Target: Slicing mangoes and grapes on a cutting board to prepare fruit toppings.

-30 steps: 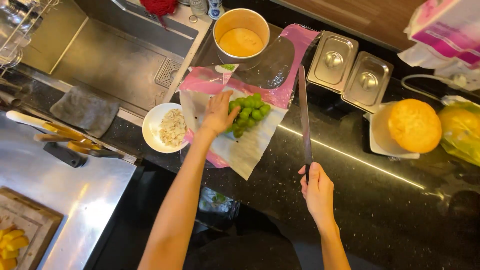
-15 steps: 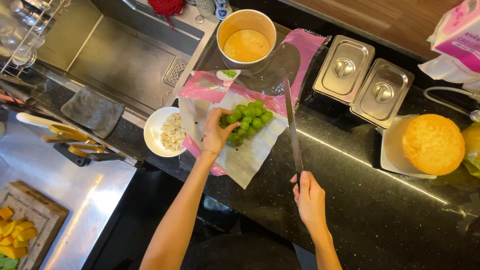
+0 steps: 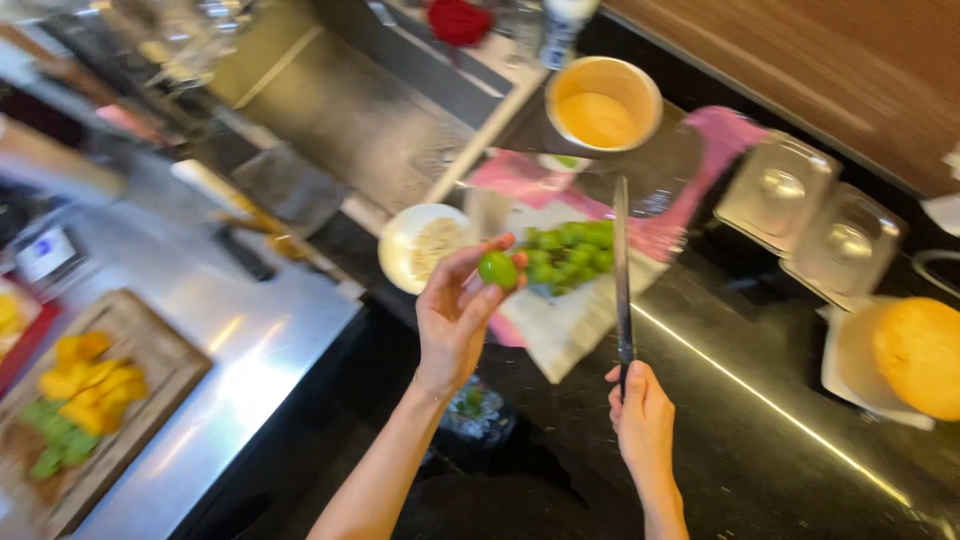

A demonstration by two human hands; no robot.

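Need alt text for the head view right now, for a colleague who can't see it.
The left hand holds one green grape in its fingers above a dark counter, while the right hand grips a long knife pointing toward a grape bunch on white paper. A small white bowl sits alongside.

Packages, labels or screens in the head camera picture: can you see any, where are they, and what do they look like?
Small screen: far left on the steel counter, a pale blurred rectangle in a dark frame.
White bottle: top edge behind the sink, upright and slim, with a dark band; too blurred to show more.
Pink and white wrapper: spread flat on the black counter under the green grapes, beside the long knife.
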